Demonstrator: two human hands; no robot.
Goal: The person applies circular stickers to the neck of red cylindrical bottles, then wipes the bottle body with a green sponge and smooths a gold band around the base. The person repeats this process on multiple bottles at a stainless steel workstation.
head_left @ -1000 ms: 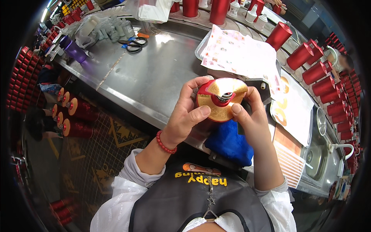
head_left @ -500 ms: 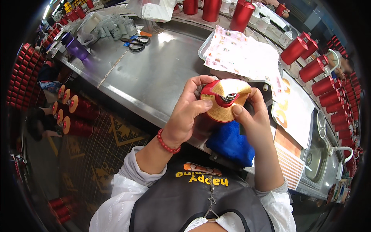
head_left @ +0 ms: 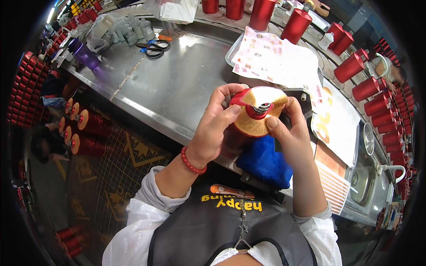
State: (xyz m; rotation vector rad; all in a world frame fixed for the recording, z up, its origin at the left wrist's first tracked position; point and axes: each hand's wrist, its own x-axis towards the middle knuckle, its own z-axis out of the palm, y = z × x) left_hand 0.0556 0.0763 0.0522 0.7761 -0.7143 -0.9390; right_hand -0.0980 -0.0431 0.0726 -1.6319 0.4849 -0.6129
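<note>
Between my hands, above the front edge of the metal bench, is a red bottle (head_left: 238, 97) with its neck tilted up toward me. A round gold label (head_left: 251, 125) sits around the neck; its upper part shines and stands partly raised from the shoulder. My left hand (head_left: 214, 126) is closed around the left side of the bottle, its thumb by the label's left edge. My right hand (head_left: 290, 133) pinches the right edge of the label between thumb and fingers. The bottle's lower body is mostly hidden. Just below it rests a blue cloth (head_left: 265, 163).
Printed label sheets (head_left: 275, 57) lie on a tray beyond my hands. Black-handled scissors (head_left: 154, 49) and a purple bottle (head_left: 84, 54) are on the bench (head_left: 173, 84). Red bottles (head_left: 296, 25) stand along a curved conveyor; a sink (head_left: 361, 186) is at right. Several red bottles (head_left: 91, 123) stand lower left.
My left thumb has slid up and back along the gold label, and more red shoulder shows at the left. Red bottles on the conveyor have moved along to the right.
</note>
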